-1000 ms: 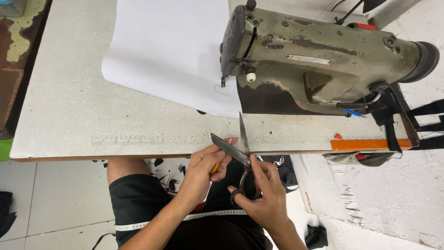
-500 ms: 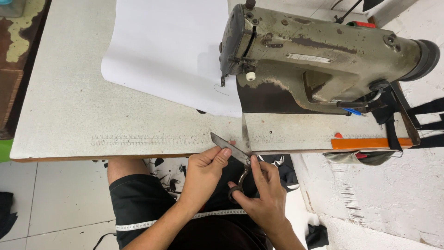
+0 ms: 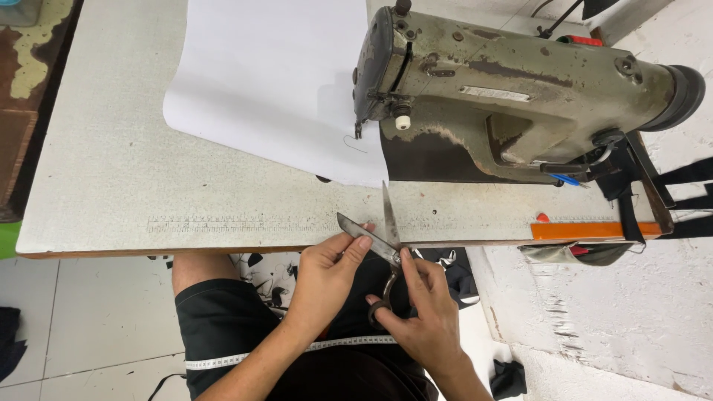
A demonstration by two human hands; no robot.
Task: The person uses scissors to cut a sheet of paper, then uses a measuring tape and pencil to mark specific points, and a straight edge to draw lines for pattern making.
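A pair of metal scissors [image 3: 386, 241] is held open over the near table edge, one blade pointing up toward the sewing machine, the other pointing left. My right hand [image 3: 425, 315] grips the dark handles below the pivot, with fingers through a loop. My left hand [image 3: 325, 276] rests its thumb and fingertips on the left-pointing blade. Both hands hover over my lap, just in front of the grey table [image 3: 111, 186].
An old olive-grey sewing machine [image 3: 512, 82] stands at the table's back right. A white sheet [image 3: 260, 82] lies under its needle end. An orange strip [image 3: 590, 230] runs along the right front edge. A measuring tape [image 3: 282, 355] lies across my lap. Dark scraps lie on the floor.
My left hand has slid up from beside the scissors' pivot onto the left blade. The scissors and my right hand have stayed almost still.
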